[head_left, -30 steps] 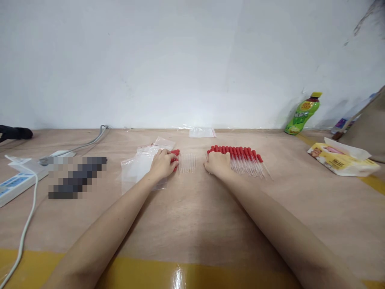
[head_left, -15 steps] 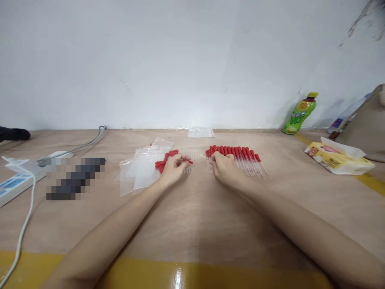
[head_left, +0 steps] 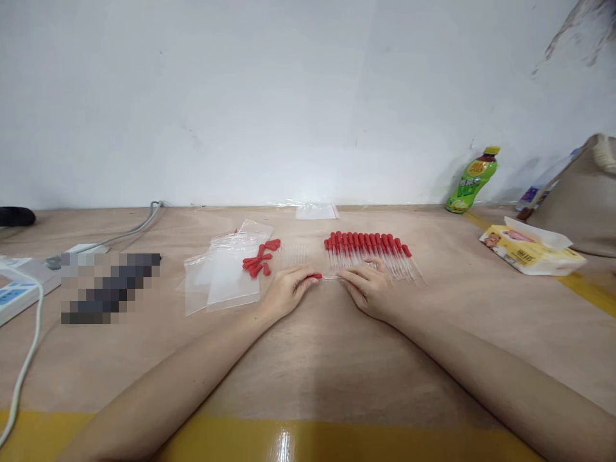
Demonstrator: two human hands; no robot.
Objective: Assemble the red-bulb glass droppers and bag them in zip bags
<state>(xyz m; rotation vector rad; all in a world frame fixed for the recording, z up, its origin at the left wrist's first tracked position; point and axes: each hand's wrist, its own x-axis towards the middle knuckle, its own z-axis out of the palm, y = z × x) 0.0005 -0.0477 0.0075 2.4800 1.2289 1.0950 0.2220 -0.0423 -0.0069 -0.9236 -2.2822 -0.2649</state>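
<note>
Left hand (head_left: 290, 286) pinches a red bulb (head_left: 316, 276), right hand (head_left: 368, 287) a thin clear tube (head_left: 330, 278), both nearly closed; crooked pressure could snap the tube.

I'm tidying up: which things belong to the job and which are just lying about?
Job, apparently: held red bulb; held tube; loose red bulbs; bare tubes; red-topped tubes; maybe plastic bags.

Likely lying about: green bottle; tissues; power strip; tan bag.
</note>
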